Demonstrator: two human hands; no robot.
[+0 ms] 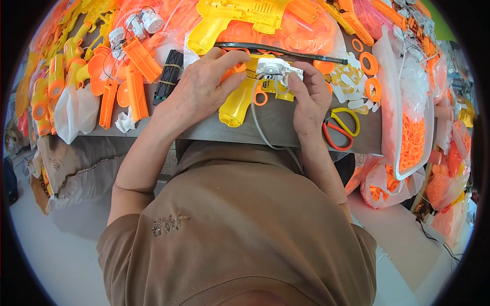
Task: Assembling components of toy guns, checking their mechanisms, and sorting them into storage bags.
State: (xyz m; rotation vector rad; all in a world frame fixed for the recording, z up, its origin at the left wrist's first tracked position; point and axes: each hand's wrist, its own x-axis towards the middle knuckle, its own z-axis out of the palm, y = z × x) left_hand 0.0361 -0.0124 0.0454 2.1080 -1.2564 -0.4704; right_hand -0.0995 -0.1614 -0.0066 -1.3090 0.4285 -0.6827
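A yellow toy gun shell half lies on the table in front of me, its grip pointing toward me. Over its right end my right hand pinches a white plastic gear unit between thumb and fingers. Thin dark wires and a pale flexible tube run from around this unit, the tube dropping past the table edge. My left hand curls over the shell's left side, thumb and index finger closed about an orange plastic part that they partly hide. A small orange ring piece rests at the shell.
Yellow-and-red-handled scissors lie right of my right hand. Behind are a long black strip and another yellow gun shell. A banded black box and orange parts sit left; a white bin of orange rings stands right.
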